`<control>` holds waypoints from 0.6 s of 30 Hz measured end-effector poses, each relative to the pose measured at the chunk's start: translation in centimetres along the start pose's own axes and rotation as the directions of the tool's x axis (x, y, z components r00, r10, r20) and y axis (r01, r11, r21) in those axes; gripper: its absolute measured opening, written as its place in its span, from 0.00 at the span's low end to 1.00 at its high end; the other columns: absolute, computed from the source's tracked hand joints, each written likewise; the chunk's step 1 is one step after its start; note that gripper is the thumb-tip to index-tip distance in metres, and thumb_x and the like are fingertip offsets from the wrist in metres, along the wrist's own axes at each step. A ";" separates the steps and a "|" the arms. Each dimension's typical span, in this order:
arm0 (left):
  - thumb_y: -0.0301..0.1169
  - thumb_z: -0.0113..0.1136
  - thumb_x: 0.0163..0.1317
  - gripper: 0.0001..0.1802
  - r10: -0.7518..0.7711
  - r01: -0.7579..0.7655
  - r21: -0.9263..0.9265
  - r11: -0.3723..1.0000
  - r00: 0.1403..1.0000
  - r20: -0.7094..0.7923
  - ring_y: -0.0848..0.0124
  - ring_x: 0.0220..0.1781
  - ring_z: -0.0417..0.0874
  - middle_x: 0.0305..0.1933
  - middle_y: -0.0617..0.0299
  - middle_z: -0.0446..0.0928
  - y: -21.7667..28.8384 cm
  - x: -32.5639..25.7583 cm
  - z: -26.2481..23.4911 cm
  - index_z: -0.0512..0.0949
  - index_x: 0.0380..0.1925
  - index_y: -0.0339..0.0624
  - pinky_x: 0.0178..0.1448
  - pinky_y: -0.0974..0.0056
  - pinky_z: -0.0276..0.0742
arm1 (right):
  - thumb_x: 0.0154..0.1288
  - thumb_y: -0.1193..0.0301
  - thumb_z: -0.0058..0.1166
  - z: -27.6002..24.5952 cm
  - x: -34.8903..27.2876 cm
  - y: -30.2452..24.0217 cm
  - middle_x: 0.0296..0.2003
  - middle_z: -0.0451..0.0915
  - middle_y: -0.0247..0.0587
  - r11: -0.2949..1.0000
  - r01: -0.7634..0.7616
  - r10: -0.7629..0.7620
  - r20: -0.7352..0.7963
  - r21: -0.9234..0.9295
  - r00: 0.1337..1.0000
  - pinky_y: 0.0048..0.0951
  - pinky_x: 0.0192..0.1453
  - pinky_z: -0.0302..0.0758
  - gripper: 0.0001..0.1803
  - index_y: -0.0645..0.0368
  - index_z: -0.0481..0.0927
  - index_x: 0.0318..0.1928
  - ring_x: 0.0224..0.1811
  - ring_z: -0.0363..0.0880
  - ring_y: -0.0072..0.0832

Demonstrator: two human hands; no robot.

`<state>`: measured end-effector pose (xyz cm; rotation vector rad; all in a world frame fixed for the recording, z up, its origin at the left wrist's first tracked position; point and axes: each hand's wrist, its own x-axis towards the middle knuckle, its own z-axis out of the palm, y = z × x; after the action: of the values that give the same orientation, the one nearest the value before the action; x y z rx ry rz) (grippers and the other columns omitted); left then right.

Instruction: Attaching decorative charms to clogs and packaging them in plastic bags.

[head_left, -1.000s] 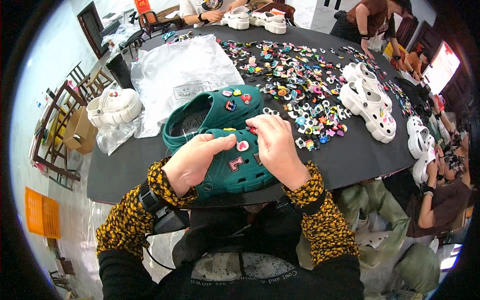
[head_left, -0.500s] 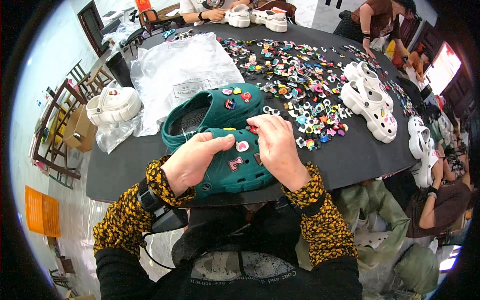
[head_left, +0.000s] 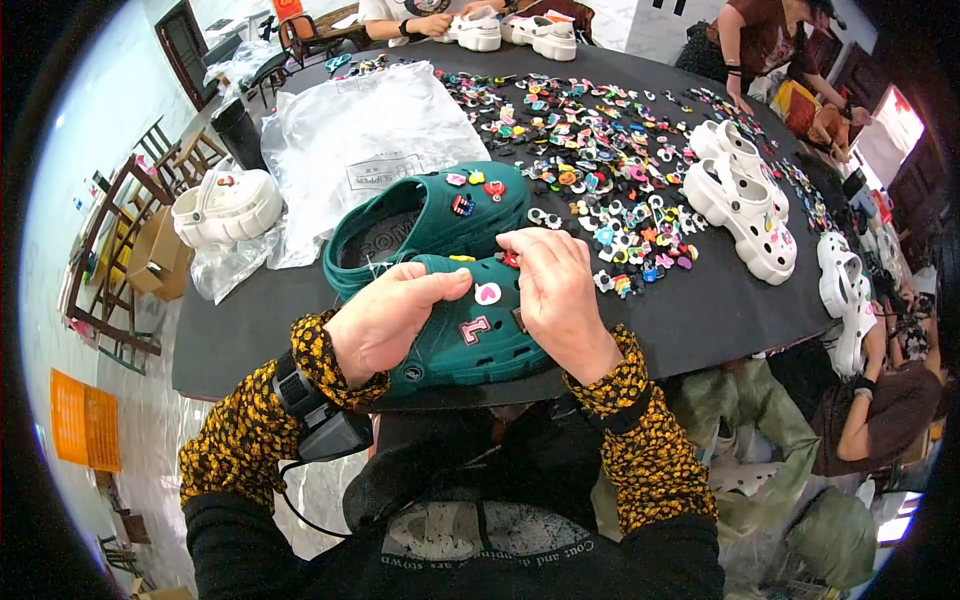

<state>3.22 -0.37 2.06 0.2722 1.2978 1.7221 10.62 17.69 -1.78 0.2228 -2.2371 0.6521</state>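
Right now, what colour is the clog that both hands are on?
The clog is dark teal green, best seen in the head view.

At the near edge of the worktop [head_left: 265, 335], the left hand [head_left: 395, 315] hides much of the heel end of the nearer green clog [head_left: 480, 360]; the right hand [head_left: 560, 295] covers part of its toe end and of a red charm [head_left: 509, 258]. Toward the far edge, many scattered charms [head_left: 590, 130] are too small to identify, and a white-shirted co-worker's [head_left: 385, 12] head is cut off.
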 end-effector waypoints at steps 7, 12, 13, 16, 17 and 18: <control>0.33 0.53 0.67 0.13 0.018 -0.016 0.067 0.998 0.999 -0.026 0.76 0.41 0.80 0.42 0.64 0.80 -0.3 -0.7 1.0 0.76 0.46 0.37 0.47 0.67 0.79 | 0.56 0.79 0.49 -1.0 1.1 0.3 0.37 0.79 0.44 0.967 -0.144 0.128 0.086 0.210 0.988 0.38 0.48 0.68 0.13 0.60 0.77 0.43 0.43 0.75 0.39; 0.34 0.51 0.68 0.15 0.116 -0.126 0.178 0.976 0.991 0.063 0.80 0.42 0.78 0.43 0.66 0.79 -0.8 -2.0 1.5 0.74 0.49 0.35 0.48 0.70 0.77 | 0.60 0.77 0.49 -1.4 2.5 -0.8 0.31 0.80 0.46 0.974 -0.106 0.090 0.086 0.200 0.992 0.41 0.44 0.70 0.08 0.63 0.77 0.40 0.35 0.76 0.43; 0.34 0.51 0.68 0.14 0.149 -0.160 0.240 0.957 0.987 0.064 0.80 0.40 0.78 0.41 0.67 0.79 -1.0 -2.0 1.6 0.74 0.48 0.36 0.47 0.70 0.77 | 0.60 0.77 0.49 -1.3 2.6 -0.9 0.31 0.80 0.46 0.975 -0.106 0.091 0.086 0.196 0.992 0.41 0.44 0.70 0.08 0.63 0.77 0.40 0.35 0.76 0.43; 0.33 0.50 0.69 0.13 0.182 -0.195 0.283 0.939 0.981 0.072 0.81 0.37 0.77 0.38 0.68 0.78 -1.3 -2.2 1.7 0.74 0.48 0.37 0.45 0.71 0.77 | 0.61 0.75 0.50 -1.1 3.2 -1.2 0.29 0.79 0.47 0.997 0.002 -0.002 0.007 0.082 1.000 0.41 0.43 0.71 0.06 0.62 0.77 0.37 0.34 0.76 0.45; 0.33 0.50 0.69 0.13 0.183 -0.199 0.292 0.935 0.980 0.082 0.82 0.38 0.77 0.38 0.68 0.78 -1.5 -2.2 1.6 0.74 0.48 0.37 0.44 0.71 0.77 | 0.62 0.74 0.50 -1.1 3.5 -1.5 0.28 0.79 0.47 0.996 -0.014 0.011 0.041 0.083 0.999 0.41 0.41 0.71 0.05 0.62 0.76 0.36 0.34 0.76 0.45; 0.32 0.50 0.69 0.13 0.185 -0.204 0.301 0.932 0.979 0.092 0.82 0.38 0.77 0.38 0.68 0.78 -1.7 -2.2 1.4 0.74 0.48 0.37 0.44 0.71 0.77 | 0.62 0.73 0.50 -1.1 3.7 -1.6 0.28 0.78 0.48 0.996 -0.030 0.024 0.075 0.083 0.997 0.42 0.39 0.72 0.05 0.61 0.76 0.35 0.33 0.76 0.45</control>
<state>6.24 -1.15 1.98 0.6507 1.5358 1.6515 9.38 17.04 2.22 0.2627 -2.2891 0.7651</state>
